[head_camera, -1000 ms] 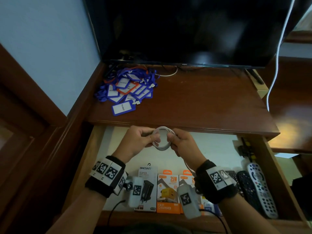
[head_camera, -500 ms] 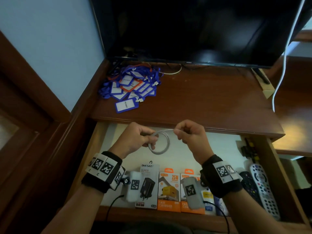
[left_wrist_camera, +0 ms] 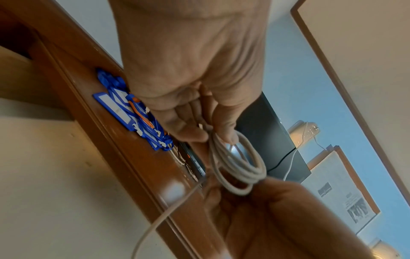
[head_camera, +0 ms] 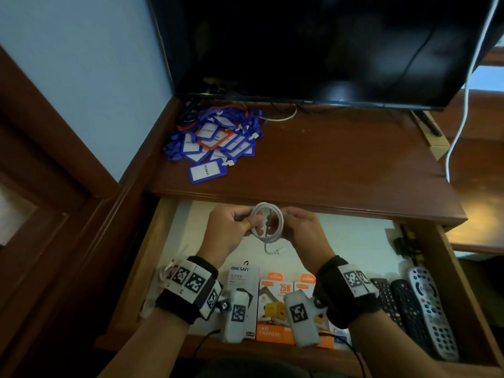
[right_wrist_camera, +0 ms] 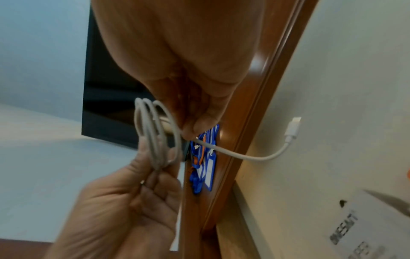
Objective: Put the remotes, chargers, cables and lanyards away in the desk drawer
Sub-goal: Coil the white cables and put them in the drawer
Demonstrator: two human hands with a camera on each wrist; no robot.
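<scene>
A dark television stood at the back of the wooden desk, and below its front edge the drawer was pulled open. Over the drawer's pale floor both forearms reached forward, wrists level and close together. The left hand had its thumb and fingers curled round one side of a coiled white cable, pinching the loops together; the right hand pinched the opposite side between thumb and fingertips. The cable was wound into a few neat loops held upright between the hands, above the drawer and touching nothing else, with a short tail ending in a white plug that hung free. Blue lanyards lay heaped on the desk's left rear corner. Boxed chargers and remotes lay along the drawer's near side.
</scene>
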